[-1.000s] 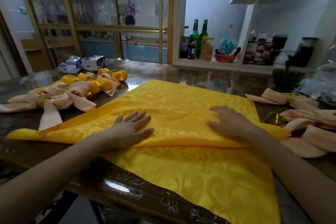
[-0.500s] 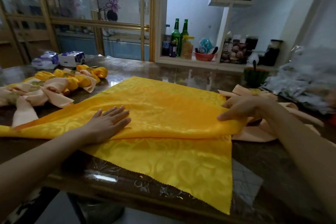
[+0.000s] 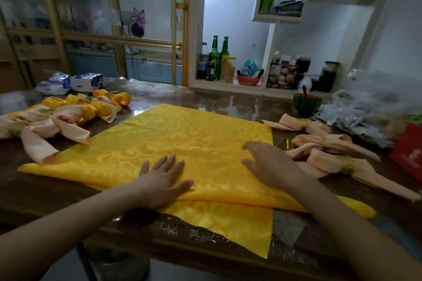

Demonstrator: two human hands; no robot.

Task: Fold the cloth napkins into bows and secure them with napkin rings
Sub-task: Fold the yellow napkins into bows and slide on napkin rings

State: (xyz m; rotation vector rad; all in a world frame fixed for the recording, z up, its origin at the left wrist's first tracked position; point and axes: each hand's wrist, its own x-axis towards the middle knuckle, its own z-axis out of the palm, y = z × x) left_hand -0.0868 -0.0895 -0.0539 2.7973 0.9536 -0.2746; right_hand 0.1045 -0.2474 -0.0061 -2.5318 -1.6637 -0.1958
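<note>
Glossy surface (image 3: pixel 205 98): my left hand (image 3: pixel 163 178) and right hand (image 3: pixel 269 164) rest flat, apart, on yellow napkin (image 3: pixel 182 139); I'd press the fold crisp before rolling.

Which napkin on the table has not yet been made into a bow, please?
The large yellow napkin under the left hand and right hand; it lies flat, whereas the others are bows.

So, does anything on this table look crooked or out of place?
Only the shiny yellow patterned cloth napkin: it lies skewed to the dark glossy table, and its lower corner hangs past the near edge. Nothing looks spilled.
</note>
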